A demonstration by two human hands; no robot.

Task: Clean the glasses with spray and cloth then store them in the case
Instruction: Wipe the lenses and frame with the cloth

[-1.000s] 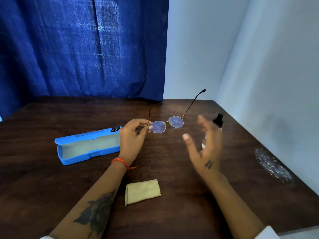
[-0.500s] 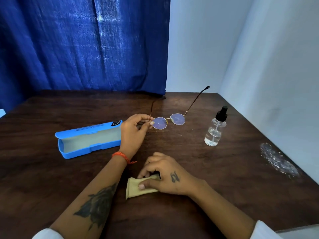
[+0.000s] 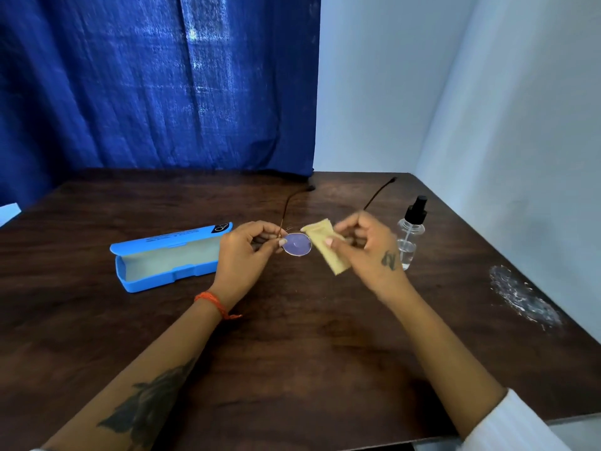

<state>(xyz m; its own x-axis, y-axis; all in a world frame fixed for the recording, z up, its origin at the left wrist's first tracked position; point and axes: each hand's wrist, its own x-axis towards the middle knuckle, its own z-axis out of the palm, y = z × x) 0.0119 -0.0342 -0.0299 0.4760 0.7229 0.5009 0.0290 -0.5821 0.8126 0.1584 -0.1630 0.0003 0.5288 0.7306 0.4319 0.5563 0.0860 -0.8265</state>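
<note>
Blue curtain [image 3: 156, 86] hangs behind a dark wood table [image 3: 309, 353], and pale walls [image 3: 487, 109] stand to the right. A person sits at the table with both arms out over it.

The left hand [image 3: 242, 255] is closed on the glasses [image 3: 296, 244], pinching the frame at its left end, just by the round lens. The glasses are held up a little above the table, near the middle. Their two thin side arms point away toward the curtain. An orange string band [image 3: 211, 302] is tied around the left wrist, and a dark tattoo shows on that forearm.

The right hand [image 3: 367, 247] is closed on a small yellow cloth [image 3: 325, 247]. The cloth sits between the thumb and the fingers and covers the right lens, so that lens is hidden. The left lens is bare and looks purple-blue. A small tattoo marks the back of this hand.

A blue case [image 3: 169, 255] lies open on the table, just left of the left hand. Its grey inside faces up.

A clear spray bottle [image 3: 410, 232] with a black top stands upright behind the right hand.

A shiny, crinkly bit of plastic [image 3: 523, 297] lies near the right edge of the table.
</note>
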